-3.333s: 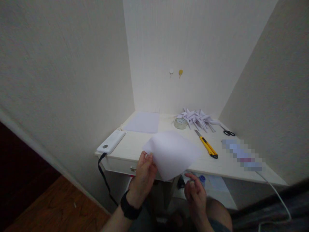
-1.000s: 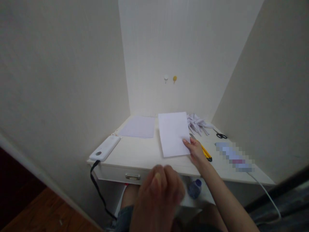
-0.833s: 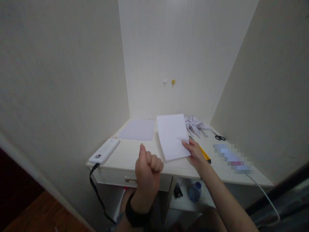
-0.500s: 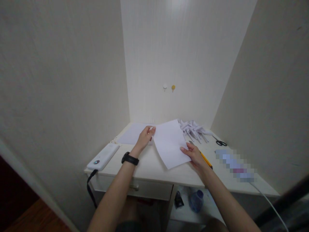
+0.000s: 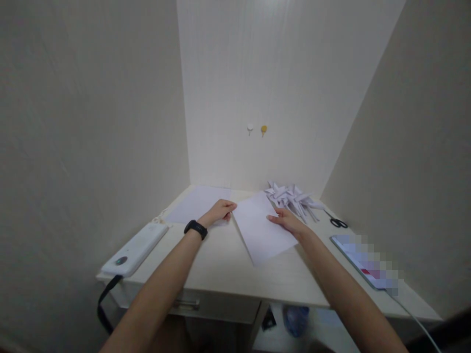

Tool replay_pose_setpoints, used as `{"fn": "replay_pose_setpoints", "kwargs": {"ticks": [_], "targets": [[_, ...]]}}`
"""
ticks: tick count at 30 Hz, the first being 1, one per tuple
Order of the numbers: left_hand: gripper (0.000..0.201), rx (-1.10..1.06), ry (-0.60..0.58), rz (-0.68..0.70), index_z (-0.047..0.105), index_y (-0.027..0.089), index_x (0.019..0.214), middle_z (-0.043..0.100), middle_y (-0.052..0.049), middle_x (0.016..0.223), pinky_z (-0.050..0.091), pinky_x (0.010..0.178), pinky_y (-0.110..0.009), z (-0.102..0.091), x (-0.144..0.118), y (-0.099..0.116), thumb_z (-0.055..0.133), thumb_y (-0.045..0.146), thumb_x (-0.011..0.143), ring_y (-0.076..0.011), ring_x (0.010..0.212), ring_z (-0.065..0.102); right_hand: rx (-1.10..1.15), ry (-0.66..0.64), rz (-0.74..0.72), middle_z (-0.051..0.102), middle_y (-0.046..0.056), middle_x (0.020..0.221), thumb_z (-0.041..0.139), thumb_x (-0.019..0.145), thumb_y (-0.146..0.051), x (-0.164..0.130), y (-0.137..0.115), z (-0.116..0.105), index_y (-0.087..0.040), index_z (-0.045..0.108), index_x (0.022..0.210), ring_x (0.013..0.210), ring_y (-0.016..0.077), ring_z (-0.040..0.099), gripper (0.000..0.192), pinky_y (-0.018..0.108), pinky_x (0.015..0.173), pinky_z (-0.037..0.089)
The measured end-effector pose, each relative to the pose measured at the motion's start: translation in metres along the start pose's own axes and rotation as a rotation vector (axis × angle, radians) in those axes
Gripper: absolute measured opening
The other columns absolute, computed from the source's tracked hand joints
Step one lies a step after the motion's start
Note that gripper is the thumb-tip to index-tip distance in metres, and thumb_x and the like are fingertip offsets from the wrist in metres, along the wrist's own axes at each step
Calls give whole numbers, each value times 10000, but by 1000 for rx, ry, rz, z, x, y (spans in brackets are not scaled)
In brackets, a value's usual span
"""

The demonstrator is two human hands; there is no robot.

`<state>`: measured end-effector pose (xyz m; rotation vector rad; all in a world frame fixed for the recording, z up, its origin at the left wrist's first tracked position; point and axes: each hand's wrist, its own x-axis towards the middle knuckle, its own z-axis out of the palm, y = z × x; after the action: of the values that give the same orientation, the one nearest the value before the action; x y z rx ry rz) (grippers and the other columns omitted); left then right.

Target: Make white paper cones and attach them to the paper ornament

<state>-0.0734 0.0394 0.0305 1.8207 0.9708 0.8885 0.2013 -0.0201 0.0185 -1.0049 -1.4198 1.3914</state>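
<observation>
Now we have the white sheet [image 5: 262, 233] lying flat and skewed on the counter [image 5: 221, 264]. Left hand [image 5: 220, 212] rests loosely curled at its far left corner, right hand [image 5: 285, 221] spread flat on its right edge; neither grips it. We judge we're squaring the sheet up; next move likely needs a corner pinched and lifted cleanly. Around: paper stack [image 5: 196, 205] under the left hand's side, folded paper pieces [image 5: 290, 196] just behind, scissors [image 5: 337, 223], power bank [image 5: 135, 247], tablet [image 5: 368, 260] at right. Folded pieces crowd the far edge.
</observation>
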Motion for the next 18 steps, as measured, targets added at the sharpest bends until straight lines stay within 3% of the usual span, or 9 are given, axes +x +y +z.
{"fn": "replay_pose_setpoints", "kwargs": {"ticks": [6, 9, 14, 18], "targets": [[411, -106, -70, -54, 583, 153, 609, 596, -46, 506, 250, 463, -235, -4, -1, -14, 688, 527, 746, -82, 435, 391, 37, 71, 72, 763, 76, 793, 876, 590, -413, 2, 20, -12, -161, 735, 906, 602, 215, 690, 428, 327, 564, 546], [377, -229, -107, -110, 645, 129, 698, 616, -62, 545, 247, 455, -236, -4, -4, -14, 730, 495, 728, -87, 449, 426, 75, 92, 96, 765, 73, 802, 869, 614, -387, 1, 16, -15, -168, 727, 922, 584, 203, 687, 404, 304, 534, 536], [308, -397, -161, -102, 696, 99, 759, 597, -44, 615, 148, 426, -228, -4, -8, -10, 798, 381, 690, -42, 452, 333, 110, 110, 98, 768, 79, 828, 859, 637, -378, -5, 7, -16, -171, 720, 986, 579, 195, 685, 428, 286, 515, 526], [260, -509, -117, -96, 688, 95, 731, 599, -36, 631, 167, 414, -202, -3, -6, -11, 812, 316, 676, -26, 457, 322, 133, 41, 92, 773, 94, 945, 847, 661, -355, -10, 6, -11, -179, 695, 1095, 644, 206, 713, 492, 294, 568, 548]]}}
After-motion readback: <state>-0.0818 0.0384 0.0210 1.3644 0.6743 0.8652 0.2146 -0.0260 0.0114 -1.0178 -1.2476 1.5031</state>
